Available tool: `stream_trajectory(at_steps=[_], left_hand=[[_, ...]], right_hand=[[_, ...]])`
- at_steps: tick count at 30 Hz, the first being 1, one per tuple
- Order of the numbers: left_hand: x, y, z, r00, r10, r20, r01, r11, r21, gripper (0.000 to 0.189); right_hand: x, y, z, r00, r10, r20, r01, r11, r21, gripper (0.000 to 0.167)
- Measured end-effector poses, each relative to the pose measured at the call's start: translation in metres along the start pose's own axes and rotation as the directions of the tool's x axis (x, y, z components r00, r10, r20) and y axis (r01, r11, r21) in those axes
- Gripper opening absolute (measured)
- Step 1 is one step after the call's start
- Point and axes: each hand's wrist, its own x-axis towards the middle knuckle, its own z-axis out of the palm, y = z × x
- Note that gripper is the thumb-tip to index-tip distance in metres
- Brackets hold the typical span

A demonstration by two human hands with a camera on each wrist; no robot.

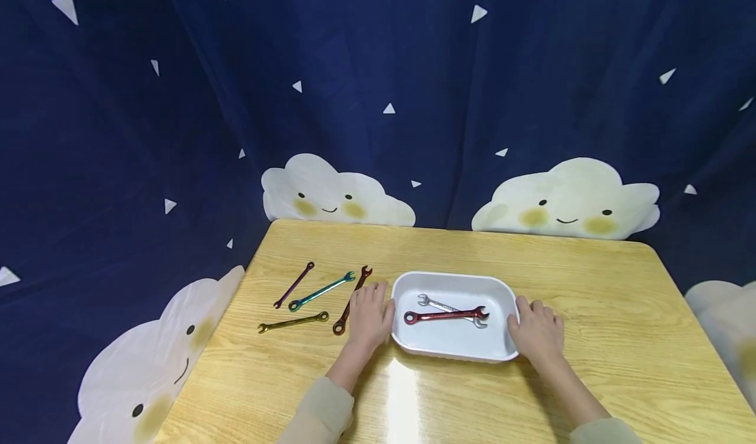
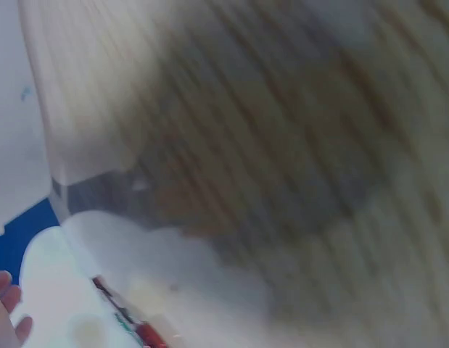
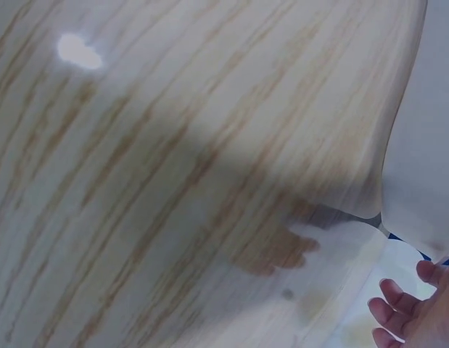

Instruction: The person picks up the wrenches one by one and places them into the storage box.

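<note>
left fingers point(image 1: 370, 294): relaxed | right fingers point(image 1: 537, 308): slightly bent | forearms point(image 1: 568, 386): angled inward

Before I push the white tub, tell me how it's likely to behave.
The white tub will probably stay stiff, since its moulded walls hold a clean shape. It seems unlikely to tip, being broad and low. The bright red wrench lies loosely across the silver wrench, so both may slide inside.

Dark-red wrench point(image 1: 346, 313), seemingly part-hidden behind left hand point(image 1: 369, 316)
</note>
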Motion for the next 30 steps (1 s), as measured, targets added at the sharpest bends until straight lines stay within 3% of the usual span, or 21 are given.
stream_trajectory(at_steps=[5,11,18,24,30], left_hand=[[0.002,-0.012,0.007,0.994,-0.044,-0.099,0.031,0.991,-0.128,0.038],[0.003,-0.025,0.017,0.976,-0.173,-0.133,0.139,0.962,-0.234,0.039],[0.008,-0.035,0.026,0.939,-0.307,-0.157,0.238,0.905,-0.352,0.036],[0.012,-0.041,0.032,0.902,-0.411,-0.135,0.335,0.861,-0.383,0.034],[0.015,-0.044,0.036,0.874,-0.467,-0.132,0.388,0.836,-0.388,0.034]], right_hand=[[0.0,0.0,-0.001,1.0,0.001,0.006,-0.001,1.0,0.008,0.035],[0.0,-0.001,-0.001,1.0,0.007,0.017,-0.007,1.0,0.012,0.036],[0.0,-0.001,-0.001,1.0,0.002,0.001,-0.002,1.0,0.011,0.035],[0.0,-0.001,-0.002,1.0,-0.006,-0.014,0.006,1.0,0.018,0.035],[0.0,-0.001,-0.002,1.0,-0.002,-0.004,0.003,1.0,0.017,0.035]])
